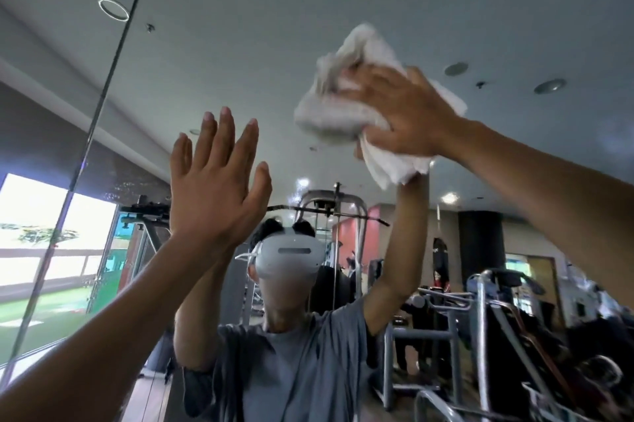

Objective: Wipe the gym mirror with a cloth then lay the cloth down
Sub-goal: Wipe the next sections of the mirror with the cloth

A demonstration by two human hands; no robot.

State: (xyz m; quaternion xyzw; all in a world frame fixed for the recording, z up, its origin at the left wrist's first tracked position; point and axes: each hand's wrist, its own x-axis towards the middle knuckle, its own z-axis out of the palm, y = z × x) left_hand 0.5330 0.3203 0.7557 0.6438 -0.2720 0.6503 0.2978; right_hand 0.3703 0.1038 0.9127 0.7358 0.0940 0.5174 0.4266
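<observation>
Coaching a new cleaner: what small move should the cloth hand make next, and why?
Probably drag the cloth sideways along the mirror: the right hand grips it bunched high on the glass, wiping apparently unfinished; the left hand is open.

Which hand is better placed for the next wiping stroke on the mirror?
Right. The right hand grips the bunched white cloth high against the mirror; the left hand is open, fingers straight, holding nothing.

R hand [408, 112] on cloth [329, 116] on mirror [240, 26], L hand [212, 188] lower, left of it
</observation>
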